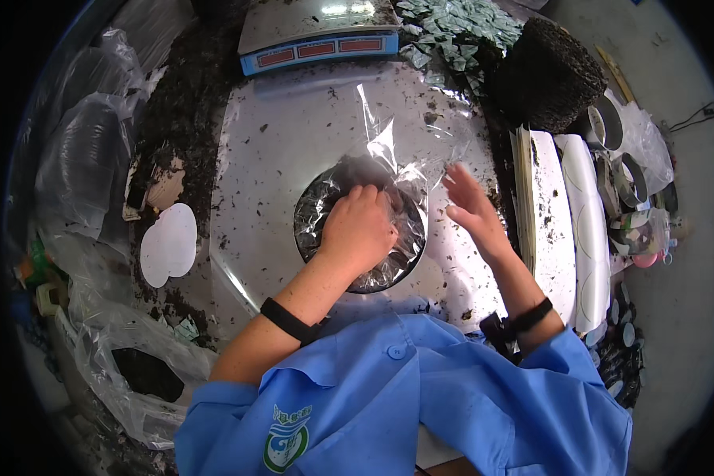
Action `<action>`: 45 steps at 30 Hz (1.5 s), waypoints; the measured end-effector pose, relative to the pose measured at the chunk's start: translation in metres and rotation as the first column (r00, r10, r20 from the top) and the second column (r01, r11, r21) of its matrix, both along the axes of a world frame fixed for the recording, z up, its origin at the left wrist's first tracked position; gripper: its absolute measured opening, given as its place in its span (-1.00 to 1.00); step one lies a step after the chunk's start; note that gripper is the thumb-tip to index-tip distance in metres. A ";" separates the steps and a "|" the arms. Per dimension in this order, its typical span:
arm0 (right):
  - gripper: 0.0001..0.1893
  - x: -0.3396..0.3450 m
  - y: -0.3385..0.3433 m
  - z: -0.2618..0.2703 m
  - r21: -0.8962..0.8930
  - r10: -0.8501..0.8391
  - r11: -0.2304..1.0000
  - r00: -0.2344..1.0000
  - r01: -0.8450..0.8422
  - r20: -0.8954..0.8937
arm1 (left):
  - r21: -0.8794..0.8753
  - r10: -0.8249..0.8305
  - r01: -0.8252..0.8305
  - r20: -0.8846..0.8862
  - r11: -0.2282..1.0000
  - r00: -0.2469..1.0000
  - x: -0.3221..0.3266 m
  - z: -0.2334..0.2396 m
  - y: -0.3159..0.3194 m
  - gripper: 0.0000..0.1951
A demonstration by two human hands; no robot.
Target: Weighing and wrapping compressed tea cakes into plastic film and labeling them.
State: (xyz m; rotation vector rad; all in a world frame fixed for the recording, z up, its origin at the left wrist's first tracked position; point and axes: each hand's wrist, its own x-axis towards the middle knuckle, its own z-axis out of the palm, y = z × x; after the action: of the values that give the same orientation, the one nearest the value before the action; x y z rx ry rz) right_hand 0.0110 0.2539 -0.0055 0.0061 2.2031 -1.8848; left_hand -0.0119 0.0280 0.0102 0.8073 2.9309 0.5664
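Observation:
A round dark-rimmed mould (298, 243) stands on the pale work surface, lined with crinkled clear plastic film (413, 229). My left hand (360, 229) lies inside the ring on the film, its fingers curled down; whether they pinch any film is hidden. Loose film rises from the ring's far right side. To the right of the ring, my right hand (476, 211) is raised with thumb and fingers apart, near the loose film's edge. Dark material shows under the film at the back of the ring.
A blue-fronted weighing scale (319, 50) stands at the back. Right of it lie a heap of green-and-clear packets (452, 27) and a dark compressed cylinder (550, 74). White sheet stacks (550, 232) line the right, plastic bags (80, 172) the left. White round labels (169, 245) and dark crumbs lie about.

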 end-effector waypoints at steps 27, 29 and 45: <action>-0.65 -0.035 -0.107 0.006 0.662 0.523 0.722 0.786 -0.202 -0.331 | 0.212 0.094 -0.079 -0.060 0.974 0.994 0.035 0.001 -0.038 -0.28; -0.62 -0.018 -0.095 0.013 0.452 0.340 0.890 0.754 -0.064 -0.563 | 0.206 0.130 -0.125 -0.010 0.971 0.991 0.037 -0.002 -0.039 -0.31; -0.08 0.189 0.307 0.006 0.962 -0.700 0.119 0.708 0.247 -0.095 | -0.118 -0.017 0.008 -0.075 0.993 0.997 0.014 -0.002 -0.012 -0.66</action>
State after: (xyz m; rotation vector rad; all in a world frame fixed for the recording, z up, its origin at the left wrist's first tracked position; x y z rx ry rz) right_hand 0.1997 0.5606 0.0005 1.3795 2.7638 -0.2157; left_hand 0.0017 0.0161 0.0082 0.8508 2.9915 0.3661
